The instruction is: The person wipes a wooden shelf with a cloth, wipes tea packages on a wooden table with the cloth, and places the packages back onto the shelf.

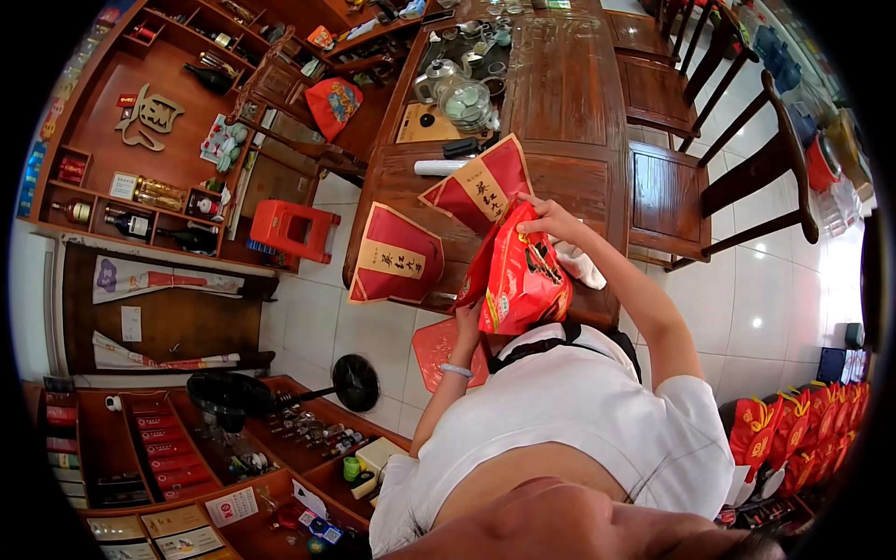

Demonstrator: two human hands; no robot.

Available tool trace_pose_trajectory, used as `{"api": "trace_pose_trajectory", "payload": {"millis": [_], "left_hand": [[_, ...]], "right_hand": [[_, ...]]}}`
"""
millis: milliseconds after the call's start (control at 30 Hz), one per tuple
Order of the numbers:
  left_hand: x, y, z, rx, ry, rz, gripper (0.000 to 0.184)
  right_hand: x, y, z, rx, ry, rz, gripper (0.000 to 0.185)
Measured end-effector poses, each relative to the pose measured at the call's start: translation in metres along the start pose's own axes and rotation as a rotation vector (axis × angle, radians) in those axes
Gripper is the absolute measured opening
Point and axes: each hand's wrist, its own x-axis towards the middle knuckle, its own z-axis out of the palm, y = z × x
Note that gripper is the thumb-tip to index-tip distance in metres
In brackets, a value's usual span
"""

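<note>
A bright red printed plastic bag [528, 285] is held between my hands at the near end of the wooden table. My right hand [549, 220] is closed on its upper edge. At its lower left side, my left hand [469, 329] grips the bag, its fingers partly hidden. Just beyond stands a red and tan tea pouch [481, 193] with dark lettering, partly behind the bag. Another matching tea pouch [399, 257] is on the table's left corner, apart from my hands. A white cloth-like item [581, 265] shows behind my right wrist.
On the wooden table [569, 103] are a glass teapot [464, 103] and other tea ware. Wooden chairs [667, 182] line the right side. A red plastic stool [294, 231] stands at left, another red stool [439, 350] below my left hand. A black fan [355, 383] is nearby.
</note>
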Motion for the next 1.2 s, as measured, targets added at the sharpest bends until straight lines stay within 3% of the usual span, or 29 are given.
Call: {"api": "trace_pose_trajectory", "payload": {"millis": [133,233,433,533,1200], "left_hand": [[-0.003,0.007,0.005,-0.012,-0.010,0.021,0.022],[-0.004,0.007,0.005,0.096,-0.043,0.075,0.023],[-0.004,0.016,0.011,0.108,0.033,-0.165,0.024],[-0.002,0.017,0.012,0.058,0.033,-0.204,0.025],[0.009,-0.008,0.005,0.072,0.045,-0.003,0.022]], "right_hand": [[0.001,0.001,0.003,0.081,-0.036,0.057,0.027],[-0.006,0.000,0.006,0.090,0.071,0.231,0.025],[-0.021,0.016,0.011,0.159,0.203,0.291,0.024],[-0.035,0.013,0.019,0.410,0.255,0.311,0.023],[-0.053,0.034,0.022,0.525,0.356,0.263,0.022]]}}
